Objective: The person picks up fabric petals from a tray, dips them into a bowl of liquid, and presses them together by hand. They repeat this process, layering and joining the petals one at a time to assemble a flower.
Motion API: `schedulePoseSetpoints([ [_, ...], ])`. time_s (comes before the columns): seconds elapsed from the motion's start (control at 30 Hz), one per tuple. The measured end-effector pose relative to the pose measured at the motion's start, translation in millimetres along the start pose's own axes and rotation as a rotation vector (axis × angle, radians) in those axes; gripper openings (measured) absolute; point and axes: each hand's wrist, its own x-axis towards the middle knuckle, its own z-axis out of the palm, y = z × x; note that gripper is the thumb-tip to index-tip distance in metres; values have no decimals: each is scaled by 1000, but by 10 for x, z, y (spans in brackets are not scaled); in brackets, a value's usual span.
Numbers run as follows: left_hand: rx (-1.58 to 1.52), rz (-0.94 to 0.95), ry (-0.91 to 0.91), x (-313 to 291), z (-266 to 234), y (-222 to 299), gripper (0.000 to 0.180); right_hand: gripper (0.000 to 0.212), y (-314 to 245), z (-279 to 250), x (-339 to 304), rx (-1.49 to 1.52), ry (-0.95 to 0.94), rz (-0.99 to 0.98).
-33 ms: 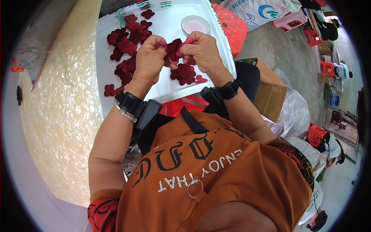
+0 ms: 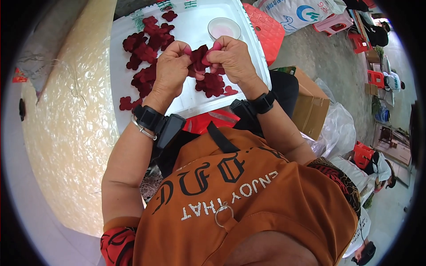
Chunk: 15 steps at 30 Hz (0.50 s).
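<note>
Between both hands, over a white foam tray [image 2: 188, 99], is a dark red fabric flower piece [image 2: 199, 56]. My left hand [image 2: 173, 66] pinches its left side, thumb and fingertips closed on it. The right side is gripped by my right hand [image 2: 234, 60], whose fingertips look stained pink. A small stack of dark red flower pieces [image 2: 210, 85] lies in the tray just below the hands. More loose flower pieces [image 2: 144, 52] are piled along the tray's left part. Beyond my right hand sits a shallow round dish [image 2: 224, 29] with pale pink contents.
A glossy cream sheet [image 2: 73, 133] covers the surface at left. To the right of the tray are a red plastic stool [image 2: 265, 33], an open cardboard box [image 2: 310, 104] and clear plastic wrap [image 2: 335, 126]. A printed white sack [image 2: 297, 15] lies behind. People sit farther right.
</note>
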Motion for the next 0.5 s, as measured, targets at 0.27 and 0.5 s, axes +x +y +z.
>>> schedulePoseSetpoints([
  [0.27, -152, -130, -54, -33, 21, 67, 19, 14, 89, -90, 12, 212, -95, 5],
  [0.5, -223, -102, -148, -39, -31, 70, 16, 13, 97, -123, 24, 317, -94, -12],
])
